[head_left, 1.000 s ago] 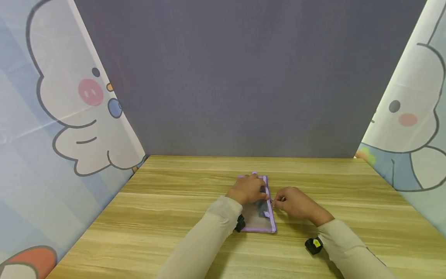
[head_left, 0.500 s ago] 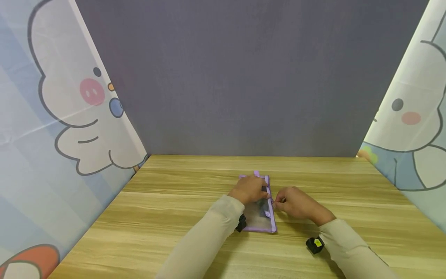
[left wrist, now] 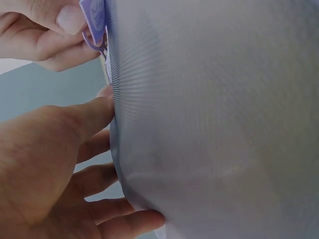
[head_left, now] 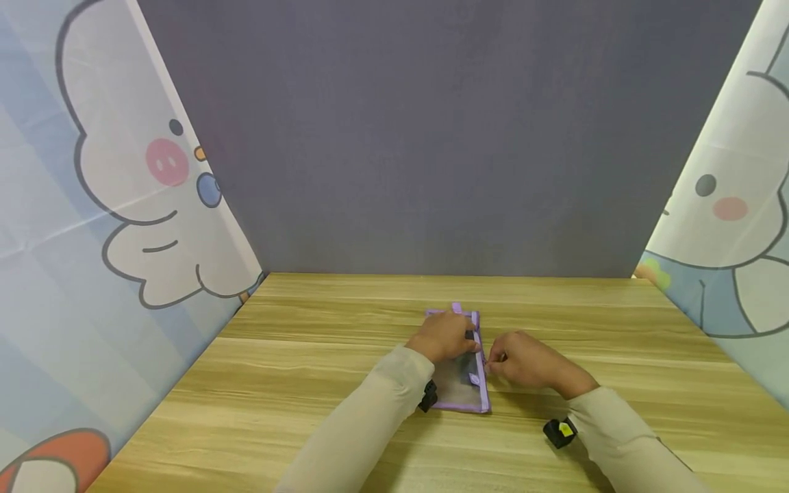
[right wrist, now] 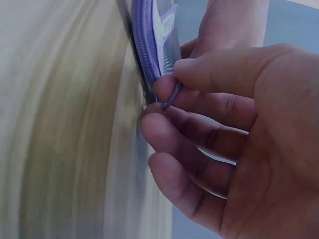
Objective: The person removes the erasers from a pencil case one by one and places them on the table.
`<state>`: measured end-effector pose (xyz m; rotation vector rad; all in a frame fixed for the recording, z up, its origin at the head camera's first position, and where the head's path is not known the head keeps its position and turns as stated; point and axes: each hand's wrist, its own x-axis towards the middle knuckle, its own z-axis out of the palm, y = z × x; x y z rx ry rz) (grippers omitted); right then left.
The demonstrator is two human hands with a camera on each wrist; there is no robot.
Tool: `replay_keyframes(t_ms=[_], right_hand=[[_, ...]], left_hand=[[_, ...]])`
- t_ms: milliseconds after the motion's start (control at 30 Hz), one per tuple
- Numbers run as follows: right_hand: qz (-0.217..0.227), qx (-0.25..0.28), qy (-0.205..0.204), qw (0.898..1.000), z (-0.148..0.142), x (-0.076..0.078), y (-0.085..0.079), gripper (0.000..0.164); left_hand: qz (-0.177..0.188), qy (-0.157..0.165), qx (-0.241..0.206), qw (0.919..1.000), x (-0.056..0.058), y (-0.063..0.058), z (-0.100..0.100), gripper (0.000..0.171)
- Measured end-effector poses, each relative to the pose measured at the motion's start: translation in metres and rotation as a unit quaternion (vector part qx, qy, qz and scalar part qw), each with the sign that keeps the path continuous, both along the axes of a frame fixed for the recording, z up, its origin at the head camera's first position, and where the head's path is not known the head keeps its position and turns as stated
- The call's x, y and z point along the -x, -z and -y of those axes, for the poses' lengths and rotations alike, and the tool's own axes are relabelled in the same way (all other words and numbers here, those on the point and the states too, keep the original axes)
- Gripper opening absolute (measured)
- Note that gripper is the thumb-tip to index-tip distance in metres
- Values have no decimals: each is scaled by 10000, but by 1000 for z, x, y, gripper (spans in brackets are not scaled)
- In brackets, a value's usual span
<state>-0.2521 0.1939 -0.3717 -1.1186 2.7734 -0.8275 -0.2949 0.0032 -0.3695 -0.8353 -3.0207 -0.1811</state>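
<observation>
Evidently at the step of working the zip on a purple-trimmed mesh pouch (head_left: 453, 396), laid flat on the table (head_left: 246, 411) a little right of centre in the head view. Impossible to tell whether opening it or closing it. Pinches the small purple pull ring (right wrist: 174, 94) between thumb and index fingertip of the right grip (head_left: 520, 359), with hardly any gap between them, just beside the zip strip (right wrist: 143, 35). Holds the zipped side of the pouch in the left grip (head_left: 440, 335), with fingers bent at that edge and thumb against it, near the pull ring. Calls next, by the look of it, for a steady draw along the strip, with the mesh kept taut so as not to bunch or snag.

Counting outward from there: one mesh pouch, one zip strip, one pull ring, one printed purple tab (left wrist: 94, 19) next to the ring, one purple loop (head_left: 457, 308) at the far end. Then two grips, both bare hands; two pale sleeves (head_left: 364, 418); two black wrist devices (head_left: 559, 433), with a yellow mark on the right one. Farther out, one wood-grain table, one dark grey panel (head_left: 419, 137) behind, two cartoon-printed cloths (head_left: 123, 205), one at each side.
</observation>
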Motion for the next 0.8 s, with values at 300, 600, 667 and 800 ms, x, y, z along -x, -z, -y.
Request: replay_keyframes(t_ms=[300, 600, 667, 800], right_hand=[[186, -63, -533, 9984, -3, -4, -6, 17], [770, -100, -869, 9932, -4, -11, -15, 16], [818, -101, -950, 9921, -4, -12, -17, 16], [956, -114, -1032, 9900, -3, -14, -19, 16]], left_hand=[[25, -73, -20, 10000, -1, 0, -1, 37], [40, -127, -46, 9999, 0, 1, -3, 37], [22, -137, -70, 9999, 1, 2, -3, 37], [46, -176, -107, 9998, 1, 3, -2, 38]])
